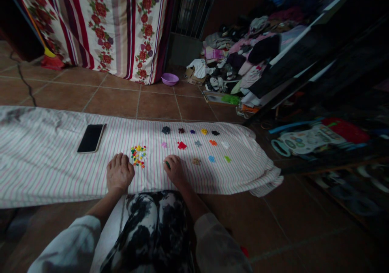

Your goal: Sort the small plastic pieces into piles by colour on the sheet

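Observation:
A striped cloth (54, 171) lies across the tiled floor. My left hand (119, 172) rests on it with fingers curled, just left of a mixed pile of small coloured pieces (138, 155). My right hand (174, 170) pinches a small green piece (167, 165) at its fingertips. Beyond it, sorted little heaps by colour lie in rows: red heap (181, 145), dark blue heap (165, 130), yellow heap (204, 131), orange heap (213, 142), light blue heap (211, 158), green heap (227, 158).
A black phone (90, 138) lies on the cloth to the left. A purple bowl (169, 79) sits on the floor by a floral curtain (115, 26). A heap of clothes (243, 54) and dark shelving (319, 62) fill the right side.

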`<state>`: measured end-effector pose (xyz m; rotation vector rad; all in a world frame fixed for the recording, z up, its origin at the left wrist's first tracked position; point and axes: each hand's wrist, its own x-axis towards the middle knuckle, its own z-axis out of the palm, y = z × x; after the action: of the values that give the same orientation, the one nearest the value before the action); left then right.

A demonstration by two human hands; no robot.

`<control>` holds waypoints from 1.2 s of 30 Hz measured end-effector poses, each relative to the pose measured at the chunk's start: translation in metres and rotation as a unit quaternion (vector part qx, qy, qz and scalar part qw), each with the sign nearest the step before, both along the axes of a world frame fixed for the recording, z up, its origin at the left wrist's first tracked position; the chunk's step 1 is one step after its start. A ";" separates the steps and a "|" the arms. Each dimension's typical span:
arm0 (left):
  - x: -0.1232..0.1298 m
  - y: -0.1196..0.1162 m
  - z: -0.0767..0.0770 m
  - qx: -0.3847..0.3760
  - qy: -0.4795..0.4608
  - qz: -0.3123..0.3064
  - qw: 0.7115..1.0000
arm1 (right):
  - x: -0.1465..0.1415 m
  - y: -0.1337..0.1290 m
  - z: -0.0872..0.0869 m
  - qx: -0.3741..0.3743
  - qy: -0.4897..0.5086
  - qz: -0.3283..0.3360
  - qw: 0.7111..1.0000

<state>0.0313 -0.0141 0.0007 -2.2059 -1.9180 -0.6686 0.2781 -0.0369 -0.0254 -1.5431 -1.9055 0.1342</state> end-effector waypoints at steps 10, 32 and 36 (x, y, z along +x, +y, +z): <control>0.000 0.000 0.000 -0.002 -0.013 0.000 1.000 | -0.003 0.000 0.004 0.008 -0.032 -0.008 0.999; -0.001 0.000 -0.002 -0.022 -0.029 -0.004 0.999 | -0.002 -0.001 0.004 0.009 -0.019 -0.011 1.000; -0.001 0.000 -0.003 -0.027 -0.040 -0.005 0.999 | -0.001 -0.002 0.006 0.019 -0.017 -0.012 1.000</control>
<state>0.0301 -0.0137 -0.0019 -2.2554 -1.9866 -0.7251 0.2771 -0.0388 -0.0196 -1.5523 -1.9032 0.0621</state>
